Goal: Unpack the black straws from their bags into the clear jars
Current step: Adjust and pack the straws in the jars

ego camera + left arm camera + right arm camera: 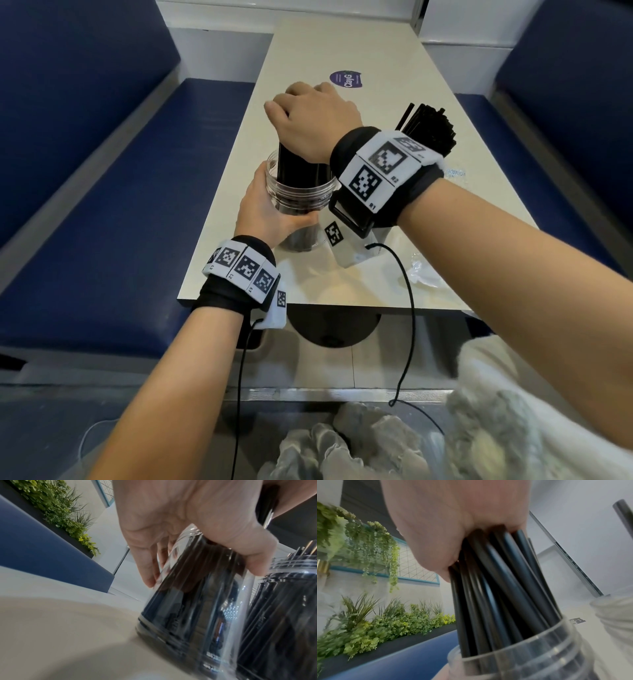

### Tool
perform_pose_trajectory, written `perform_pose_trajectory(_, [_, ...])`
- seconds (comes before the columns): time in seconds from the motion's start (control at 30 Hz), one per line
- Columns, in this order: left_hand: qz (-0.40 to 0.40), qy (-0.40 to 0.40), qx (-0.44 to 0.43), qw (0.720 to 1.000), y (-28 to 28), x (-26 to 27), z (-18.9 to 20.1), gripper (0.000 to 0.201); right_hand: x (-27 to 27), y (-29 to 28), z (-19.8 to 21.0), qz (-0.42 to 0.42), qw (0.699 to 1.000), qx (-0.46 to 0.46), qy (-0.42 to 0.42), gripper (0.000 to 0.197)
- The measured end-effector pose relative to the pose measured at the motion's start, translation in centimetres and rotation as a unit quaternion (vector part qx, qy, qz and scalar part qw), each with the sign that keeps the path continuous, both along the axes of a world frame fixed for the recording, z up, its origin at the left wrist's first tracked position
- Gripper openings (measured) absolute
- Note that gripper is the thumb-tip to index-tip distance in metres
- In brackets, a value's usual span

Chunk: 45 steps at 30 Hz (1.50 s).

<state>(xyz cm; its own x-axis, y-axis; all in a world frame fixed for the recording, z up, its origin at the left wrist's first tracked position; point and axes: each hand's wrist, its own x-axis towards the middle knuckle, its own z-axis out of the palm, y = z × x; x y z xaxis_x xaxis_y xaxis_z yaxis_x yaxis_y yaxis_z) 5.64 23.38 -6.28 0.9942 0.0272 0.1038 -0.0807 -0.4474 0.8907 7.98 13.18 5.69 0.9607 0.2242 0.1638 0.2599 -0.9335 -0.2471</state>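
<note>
A clear jar (297,198) stands near the table's left edge with a bundle of black straws (291,164) upright in it. My left hand (270,205) grips the jar's side, thumb and fingers wrapped round its wall (197,601). My right hand (308,113) grips the top of the straw bundle (496,588) from above, its lower ends inside the jar's mouth (530,653). A second clear jar (288,615), full of black straws (431,130), stands to the right behind my right wrist.
The pale table (376,68) runs away from me between two blue benches (102,205). A purple round sticker (346,79) lies on it further back. Crumpled clear plastic bags (424,274) lie at the near right of the table. Cables hang from both wristbands.
</note>
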Motion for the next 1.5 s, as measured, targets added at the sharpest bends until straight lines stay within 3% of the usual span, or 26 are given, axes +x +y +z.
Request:
perform_pose_trajectory(0.43, [-0.005, 0.01, 0.017, 1.0, -0.7, 0.5, -0.4, 0.11, 0.8, -0.8, 0.1, 0.005, 0.999, -0.046, 0.018, 0.039])
perform_pose_trajectory(0.63, [-0.008, 0.013, 0.022, 1.0, -0.8, 0.4, -0.2, 0.104, 1.0, -0.6, 0.4, 0.003, 0.998, -0.041, 0.04, 0.037])
perform_pose_trajectory(0.77, [-0.014, 0.003, 0.017, 1.0, -0.8, 0.1, 0.2, 0.096, 1.2, -0.9, 1.1, 0.029, 0.991, -0.093, 0.087, 0.037])
perform_pose_trajectory(0.87, [-0.013, 0.003, -0.001, 1.0, -1.0, -0.1, 0.6, 0.105, 1.4, -1.0, 1.6, 0.037, 0.99, -0.101, 0.089, 0.027])
perform_pose_trajectory(1.07, [-0.007, -0.002, 0.014, 1.0, -1.2, -0.3, 1.1, 0.111, 1.1, -1.1, 1.3, 0.049, 0.992, -0.07, 0.09, 0.04])
perform_pose_trajectory(1.23, [0.0, -0.006, 0.036, 0.999, -1.2, -0.4, 0.9, 0.125, 0.9, -1.6, 1.0, 0.048, 0.997, -0.033, 0.057, 0.027])
perform_pose_trajectory(1.33, [0.006, -0.011, 0.042, 0.999, -1.2, -0.6, 0.9, 0.12, 0.8, -1.9, 0.8, 0.052, 0.997, -0.026, 0.056, 0.024])
perform_pose_trajectory(1.5, [0.013, -0.017, 0.04, 0.999, -1.4, -0.9, 1.1, 0.109, 0.6, -2.2, 0.5, 0.067, 0.995, -0.053, 0.057, 0.041])
